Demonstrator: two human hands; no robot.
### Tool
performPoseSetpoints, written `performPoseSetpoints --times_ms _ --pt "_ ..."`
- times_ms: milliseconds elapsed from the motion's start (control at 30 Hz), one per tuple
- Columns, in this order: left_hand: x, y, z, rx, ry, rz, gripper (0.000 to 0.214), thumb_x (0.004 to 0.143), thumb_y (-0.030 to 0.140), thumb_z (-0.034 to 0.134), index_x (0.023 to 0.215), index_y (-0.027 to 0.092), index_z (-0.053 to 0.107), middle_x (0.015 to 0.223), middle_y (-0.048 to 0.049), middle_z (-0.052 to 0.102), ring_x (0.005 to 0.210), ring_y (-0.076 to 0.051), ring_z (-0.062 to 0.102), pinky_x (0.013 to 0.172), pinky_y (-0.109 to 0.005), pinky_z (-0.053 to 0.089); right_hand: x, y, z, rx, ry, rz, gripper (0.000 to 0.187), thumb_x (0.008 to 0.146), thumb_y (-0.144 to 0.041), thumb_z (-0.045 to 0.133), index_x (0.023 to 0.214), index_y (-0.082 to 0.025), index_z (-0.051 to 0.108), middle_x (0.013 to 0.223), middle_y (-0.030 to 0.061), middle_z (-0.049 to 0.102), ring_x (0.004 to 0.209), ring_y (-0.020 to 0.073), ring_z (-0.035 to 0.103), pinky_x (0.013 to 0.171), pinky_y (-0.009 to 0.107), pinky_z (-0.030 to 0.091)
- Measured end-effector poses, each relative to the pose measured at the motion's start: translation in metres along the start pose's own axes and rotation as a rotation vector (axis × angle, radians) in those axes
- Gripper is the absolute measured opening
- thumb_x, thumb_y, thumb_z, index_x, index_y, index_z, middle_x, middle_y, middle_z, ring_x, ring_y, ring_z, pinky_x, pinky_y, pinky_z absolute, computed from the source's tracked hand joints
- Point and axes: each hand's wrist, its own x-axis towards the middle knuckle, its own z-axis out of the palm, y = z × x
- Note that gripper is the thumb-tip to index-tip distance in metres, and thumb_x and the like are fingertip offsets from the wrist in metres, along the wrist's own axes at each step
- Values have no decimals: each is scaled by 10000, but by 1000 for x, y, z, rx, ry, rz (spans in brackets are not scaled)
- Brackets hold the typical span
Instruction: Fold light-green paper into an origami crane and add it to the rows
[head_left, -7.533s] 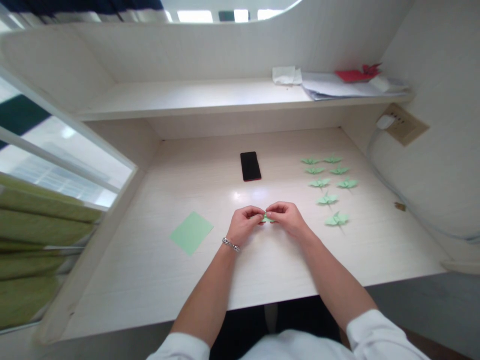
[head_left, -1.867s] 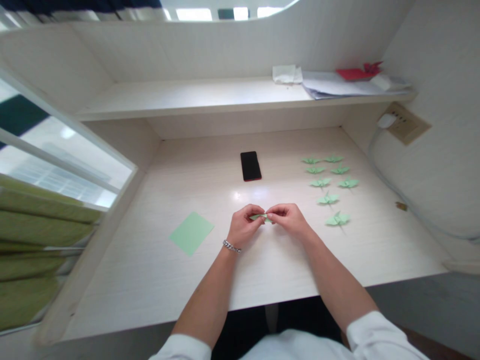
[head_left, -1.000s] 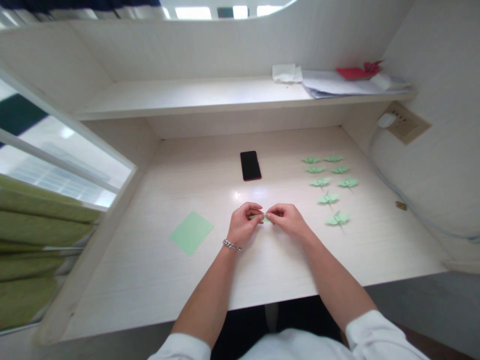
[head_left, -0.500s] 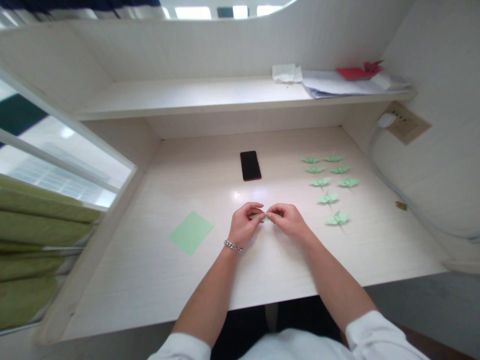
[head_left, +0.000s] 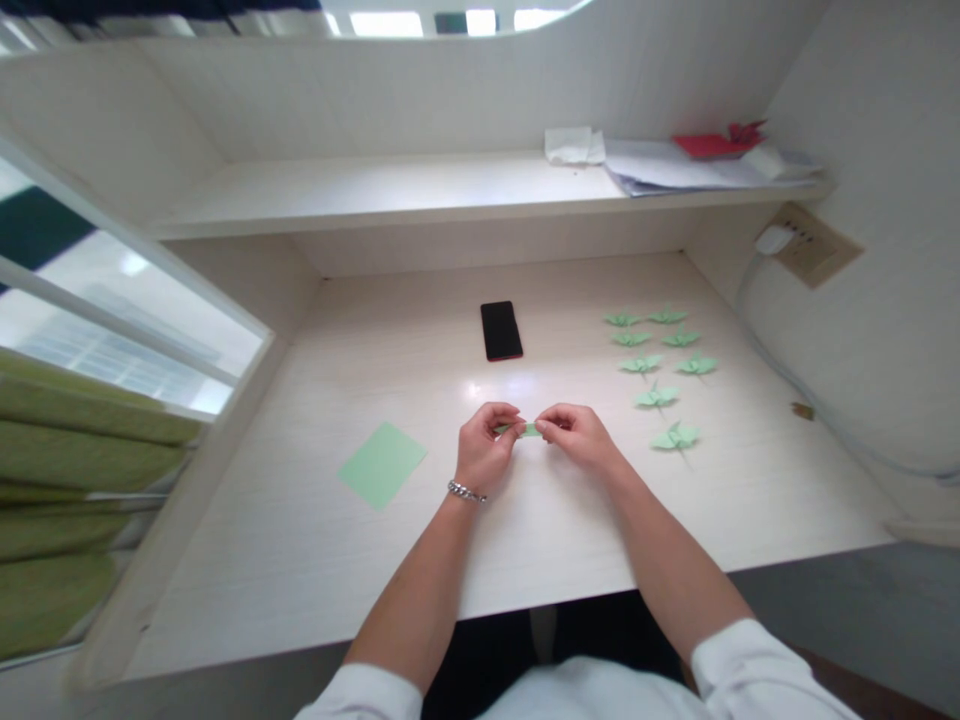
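A small folded piece of green paper [head_left: 531,430] is pinched between my two hands, just above or on the desk. My left hand [head_left: 486,440] has its thumb and fingers closed on the paper's left part, hiding most of that end. On the other end, my right hand [head_left: 576,434] grips with thumb and forefinger. A flat green paper square [head_left: 382,465] lies on the desk left of my left hand. Several green paper cranes, the nearest one [head_left: 676,438] among them, stand in two rough columns to the right of my right hand.
A black phone [head_left: 501,331] lies on the desk [head_left: 300,560] beyond my hands. Papers [head_left: 675,168], a folded tissue [head_left: 574,146] and a red paper crane [head_left: 745,132] rest on the shelf above. A charger cable [head_left: 795,385] runs from the wall socket [head_left: 817,250] on the right.
My hands have drawn slightly apart, so more of the folded green paper shows between them. The cranes, phone and paper square have stayed in place.
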Motion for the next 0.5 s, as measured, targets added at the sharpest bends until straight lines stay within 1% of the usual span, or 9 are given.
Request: performPoseSetpoints --times_ms 133,267,333,400,500 --pt "1 2 1 -53 -1 -52 288 653 227 747 884 152 594 751 -43 685 695 -171 671 623 -286 556 0 2 0 -48 19 -15 183 777 -333 602 777 -164 672 647 15 636 598 138 561 570 245 434" --pt "1 2 1 -74 -20 -94 311 637 221 759 887 148 589 740 -39 683 681 -163 665 596 -266 552 -1 -3 2 -90 14 -36 180 772 -340 615 802 -170 669 756 33 672 691 151 587 642 253 447" --pt "1 1 0 -77 -49 -118 319 641 226 759 900 144 592 728 -37 682 669 -155 660 599 -263 553 -2 -5 3 -122 0 -40 166 769 -329 618 782 -170 665 765 33 673 710 152 584 657 254 439" --pt "2 1 -1 -100 -86 -147 322 661 246 746 925 139 596 722 -35 680 660 -149 653 606 -270 559 -1 -5 4 -131 -3 -36 157 778 -313 602 755 -167 655 726 23 657 686 145 568 641 250 427" --pt "3 2 -3 -165 -161 -177 379 699 287 718 1019 132 588 751 -42 682 680 -152 653 638 -303 576 -1 -3 4 -102 3 -15 154 778 -305 595 749 -163 645 686 10 630 644 135 549 611 243 415"
